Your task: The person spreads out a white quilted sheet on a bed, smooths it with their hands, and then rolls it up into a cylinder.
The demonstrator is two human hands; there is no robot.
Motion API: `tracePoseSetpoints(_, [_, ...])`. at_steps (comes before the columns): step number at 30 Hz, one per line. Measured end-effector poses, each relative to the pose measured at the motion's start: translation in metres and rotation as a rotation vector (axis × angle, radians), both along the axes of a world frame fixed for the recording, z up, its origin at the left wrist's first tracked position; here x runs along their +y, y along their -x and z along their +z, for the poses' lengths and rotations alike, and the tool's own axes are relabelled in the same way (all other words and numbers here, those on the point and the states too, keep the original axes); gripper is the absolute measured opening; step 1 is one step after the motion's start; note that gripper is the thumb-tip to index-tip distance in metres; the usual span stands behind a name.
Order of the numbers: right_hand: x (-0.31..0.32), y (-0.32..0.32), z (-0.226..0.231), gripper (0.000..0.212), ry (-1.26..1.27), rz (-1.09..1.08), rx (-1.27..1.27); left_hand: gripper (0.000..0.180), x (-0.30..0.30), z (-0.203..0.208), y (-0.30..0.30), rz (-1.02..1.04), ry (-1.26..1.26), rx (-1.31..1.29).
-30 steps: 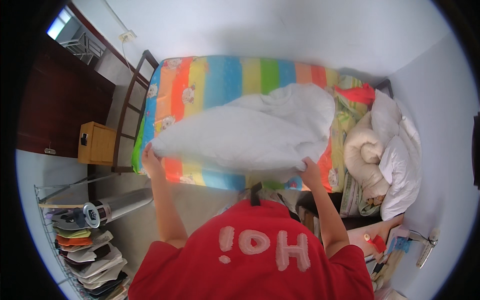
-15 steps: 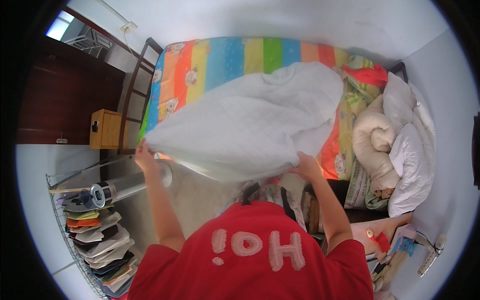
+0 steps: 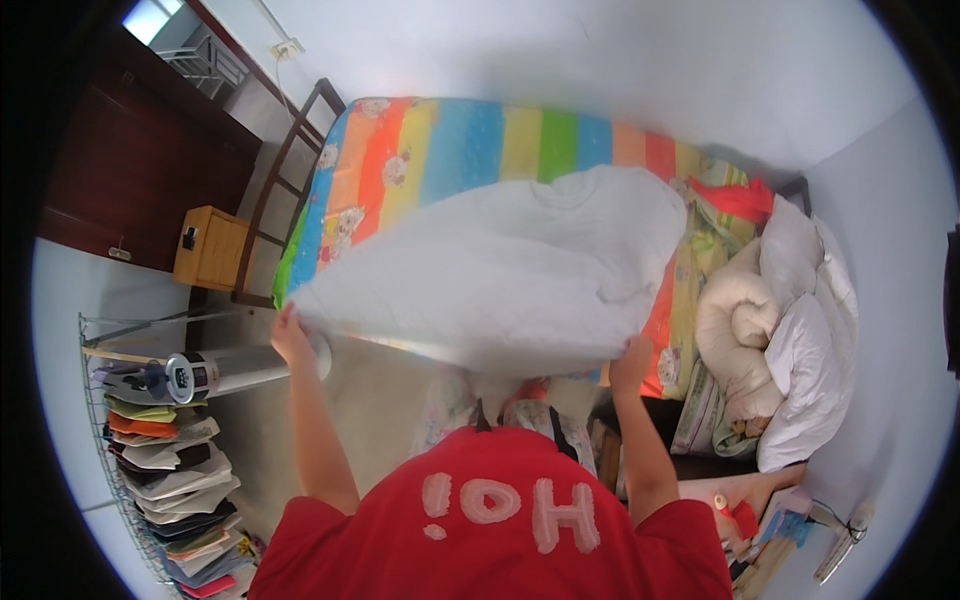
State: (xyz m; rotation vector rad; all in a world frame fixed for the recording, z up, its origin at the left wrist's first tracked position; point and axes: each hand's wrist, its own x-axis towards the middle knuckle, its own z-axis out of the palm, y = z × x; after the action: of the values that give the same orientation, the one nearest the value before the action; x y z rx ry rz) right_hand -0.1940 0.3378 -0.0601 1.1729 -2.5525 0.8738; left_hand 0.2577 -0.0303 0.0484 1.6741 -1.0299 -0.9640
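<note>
A white quilted bed cover (image 3: 500, 265) is stretched between my two hands, its far part lying on a bed with a striped, colourful sheet (image 3: 450, 150). My left hand (image 3: 290, 338) is closed on the cover's left corner, near the bed's left end. At the cover's near right edge, my right hand (image 3: 630, 368) grips it beside the orange stripe. The near edge hangs taut between the hands, in front of my body. Folds and a raised bunch show at the cover's far right.
Rolled beige and white quilts (image 3: 740, 320) are heaped at the bed's right end, with a red cloth (image 3: 735, 200) behind. A dark bed frame (image 3: 285, 190) and wooden cabinet (image 3: 212, 248) stand left. Nearer are a white tower appliance (image 3: 230, 372) and a rack of hanging clothes (image 3: 170, 450).
My right hand has moved right and nearer with the cover's edge, and my left hand slightly nearer. The cover is pulled flatter and wider. The whole view has tilted a little.
</note>
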Motion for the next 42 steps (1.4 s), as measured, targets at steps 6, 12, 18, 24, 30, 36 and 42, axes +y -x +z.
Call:
tracePoseSetpoints(6, [-0.002,-0.025,-0.058,0.028,-0.252,-0.293,-0.229,0.006,-0.004,-0.117,-0.042,0.230,-0.415,0.269])
tracePoseSetpoints(12, [-0.137,0.137,0.008,0.047,-0.031,-0.190,-0.119,0.019,-0.155,-0.113,0.089,-0.188,-0.372,0.259])
tracePoseSetpoints(18, [-0.279,0.097,0.334,0.030,0.904,-0.131,0.300,0.038,-0.287,0.184,0.127,-0.395,0.562,0.722])
tracePoseSetpoints(24, [-0.251,0.040,0.337,0.029,1.039,-0.225,0.625,0.031,-0.257,0.274,0.068,-0.100,1.043,0.867])
tracePoseSetpoints(30, [-0.216,-0.011,0.165,0.025,0.422,-0.095,0.458,0.027,-0.250,0.088,-0.016,0.269,0.737,0.232])
tracePoseSetpoints(36, [-0.203,-0.106,0.050,0.021,-0.461,0.022,-0.338,0.028,-0.208,-0.078,-0.106,0.640,0.285,-0.133])
tracePoseSetpoints(42, [-0.238,-0.144,0.055,0.027,-0.504,0.243,-0.355,0.046,-0.176,-0.129,-0.067,0.055,0.159,-0.795])
